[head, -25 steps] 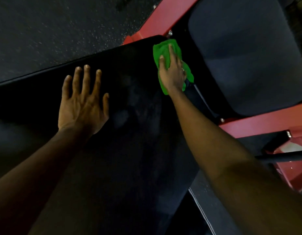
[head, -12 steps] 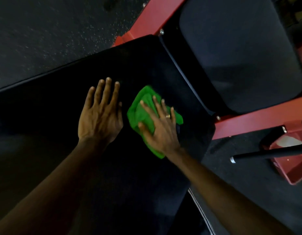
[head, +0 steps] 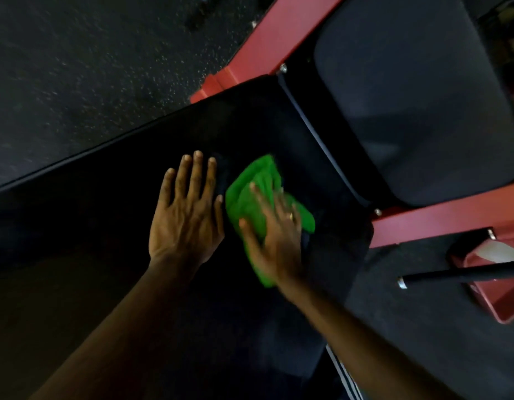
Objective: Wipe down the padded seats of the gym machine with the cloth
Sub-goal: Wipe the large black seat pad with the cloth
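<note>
A long black padded seat (head: 111, 203) runs across the middle of the view. My right hand (head: 274, 241) lies flat on a bright green cloth (head: 250, 194) and presses it onto the pad near its right end; the hand is blurred by motion and covers the cloth's lower part. My left hand (head: 186, 217) rests palm down on the pad just left of the cloth, fingers spread, holding nothing. A second dark grey pad (head: 417, 90) sits at the upper right, beyond a narrow gap.
The machine's red steel frame (head: 440, 215) runs around both pads. A black bar with a metal end (head: 463, 274) juts in at the right over a red footplate (head: 498, 295). Speckled dark rubber floor (head: 85, 62) lies at the upper left.
My right hand has dragged the cloth from the pad's far right corner back to the middle of the pad. My left hand has shifted right, close beside the cloth.
</note>
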